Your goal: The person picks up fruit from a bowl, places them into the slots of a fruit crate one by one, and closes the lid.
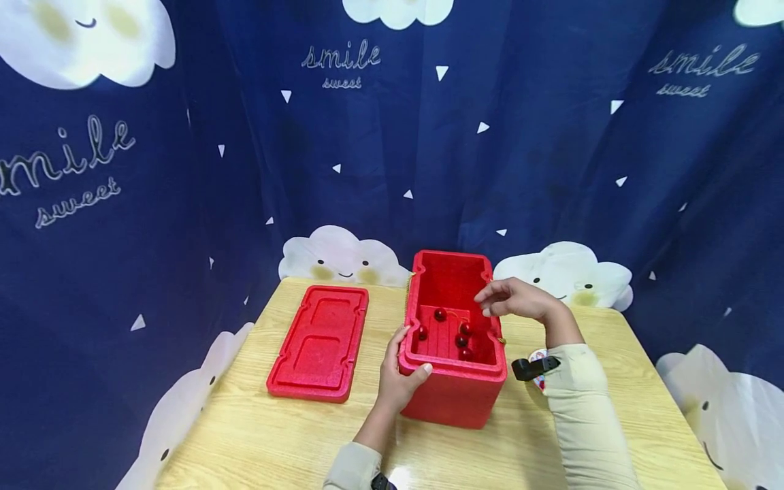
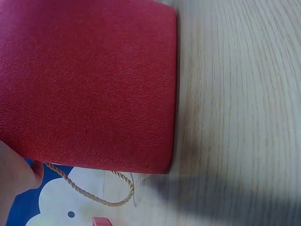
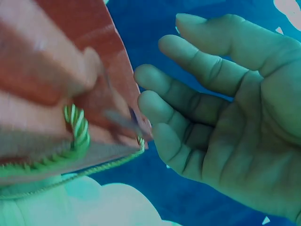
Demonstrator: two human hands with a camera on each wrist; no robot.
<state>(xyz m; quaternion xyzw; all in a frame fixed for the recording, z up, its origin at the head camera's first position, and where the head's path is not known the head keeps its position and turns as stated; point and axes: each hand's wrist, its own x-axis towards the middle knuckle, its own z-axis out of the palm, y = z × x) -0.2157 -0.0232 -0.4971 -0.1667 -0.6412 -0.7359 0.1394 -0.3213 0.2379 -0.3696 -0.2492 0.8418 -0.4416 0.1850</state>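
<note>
A deep red foam box (image 1: 450, 395) stands uncovered on the table, with several small glossy dark-red balls (image 1: 440, 314) on its floor. My left hand (image 1: 397, 381) grips the box's near left corner, thumb over the front rim and fingers along the side. Over the right rim hangs my right hand (image 1: 514, 299), its fingers loosely bent with nothing between them. In the right wrist view, that hand's palm (image 3: 254, 127) and all its fingers show beside the box wall. A twisted gold cord (image 2: 89, 194) loops from the box's side.
The red lid (image 1: 320, 344) lies flat on the wooden table (image 1: 233, 435), left of the box. A small round patterned item (image 1: 539, 355) sits right of the box, partly hidden by the right wrist strap. A dark blue curtain (image 1: 380, 136) with clouds hangs behind the table.
</note>
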